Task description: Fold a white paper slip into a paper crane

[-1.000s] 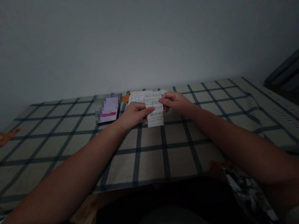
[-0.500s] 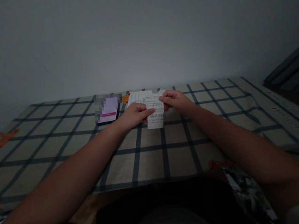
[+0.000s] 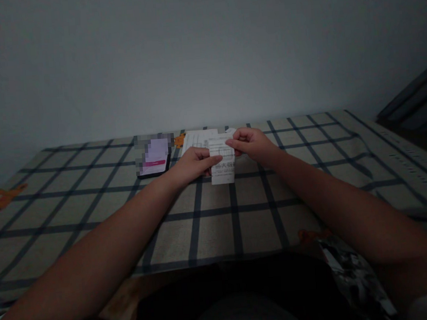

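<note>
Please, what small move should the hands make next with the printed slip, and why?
Perhaps the left hand could slide its thumb toward the left edge of the printed slip, since the thumb covers some print; the right hand pinches the slip near its upper right edge, so it could probably steady it.

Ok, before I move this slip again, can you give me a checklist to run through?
1. Left hand gripping the slip at its left edge: ok.
2. Right hand pinching the slip near its upper right: ok.
3. Slip's printed side facing you: ok.
4. Slip's small print legible from here: not ok, too small and dim.
5. Phone apart from the slip: ok, left of it.
6. Number of papers behind: cannot tell, partly hidden.
</note>
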`<state>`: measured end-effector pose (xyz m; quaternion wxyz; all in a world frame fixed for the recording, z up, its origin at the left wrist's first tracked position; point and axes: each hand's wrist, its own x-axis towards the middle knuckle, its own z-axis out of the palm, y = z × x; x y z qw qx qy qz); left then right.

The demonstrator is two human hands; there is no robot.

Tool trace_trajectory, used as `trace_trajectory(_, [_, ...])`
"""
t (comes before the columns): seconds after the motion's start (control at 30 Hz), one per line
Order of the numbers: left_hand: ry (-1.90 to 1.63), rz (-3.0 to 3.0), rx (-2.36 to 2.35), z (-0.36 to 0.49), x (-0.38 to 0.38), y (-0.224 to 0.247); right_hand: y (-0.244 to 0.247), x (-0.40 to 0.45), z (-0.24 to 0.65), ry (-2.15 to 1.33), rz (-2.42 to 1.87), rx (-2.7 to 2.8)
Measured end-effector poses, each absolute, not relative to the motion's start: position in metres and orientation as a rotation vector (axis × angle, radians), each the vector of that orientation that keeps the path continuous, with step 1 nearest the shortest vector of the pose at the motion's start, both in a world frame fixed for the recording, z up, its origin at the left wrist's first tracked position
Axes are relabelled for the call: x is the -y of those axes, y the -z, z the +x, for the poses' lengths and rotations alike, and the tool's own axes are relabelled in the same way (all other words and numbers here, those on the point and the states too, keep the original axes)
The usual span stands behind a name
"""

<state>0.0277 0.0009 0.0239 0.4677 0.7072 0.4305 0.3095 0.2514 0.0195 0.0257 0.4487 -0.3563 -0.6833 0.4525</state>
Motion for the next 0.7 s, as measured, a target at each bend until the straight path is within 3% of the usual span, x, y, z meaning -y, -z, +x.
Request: trace_trajectory(0.7, [-0.874,1.542,-0.999,0.0315,-0.0057,-0.0171,-0.0223,-0.0204,0.2521,-1.119,-0.872,1.702])
